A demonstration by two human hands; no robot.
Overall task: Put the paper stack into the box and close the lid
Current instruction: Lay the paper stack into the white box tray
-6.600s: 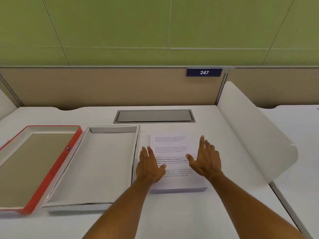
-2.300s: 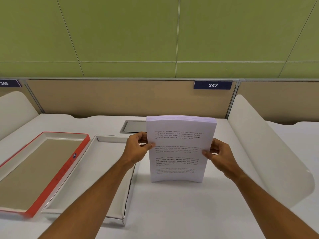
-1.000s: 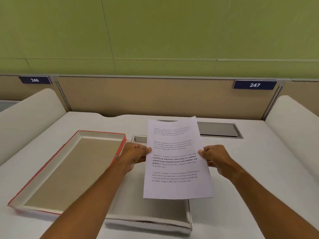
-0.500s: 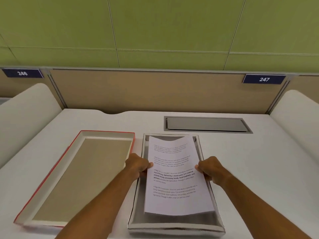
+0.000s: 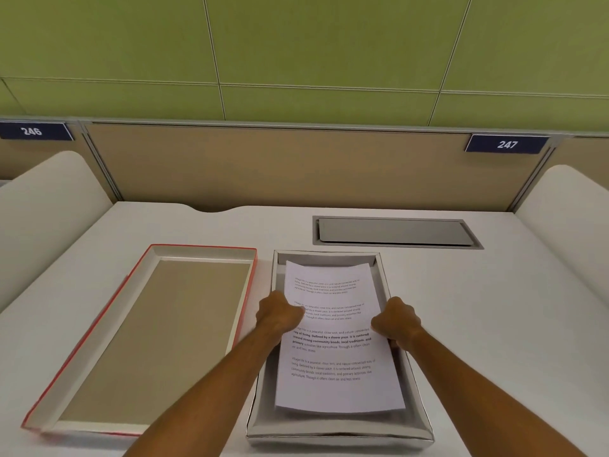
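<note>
The printed paper stack (image 5: pixel 333 344) lies inside the grey box (image 5: pixel 339 435) in the middle of the desk, slightly bowed and close to its floor. My left hand (image 5: pixel 278 313) grips the stack's left edge, and my right hand (image 5: pixel 395 321) grips its right edge. Both hands sit between the paper and the box's side walls. The red-edged lid (image 5: pixel 49 390) lies upside down to the left of the box, its brown inside facing up.
A grey cable hatch (image 5: pixel 395 232) is set in the desk behind the box. White rounded dividers stand at the left (image 5: pixel 43 206) and right (image 5: pixel 566 206). A tan partition with number plates 246 and 247 closes the back.
The stack was lifted from the desk on the right, carried left over the box and lowered in. In the last half second it sank deeper, and my hands dropped with it.
</note>
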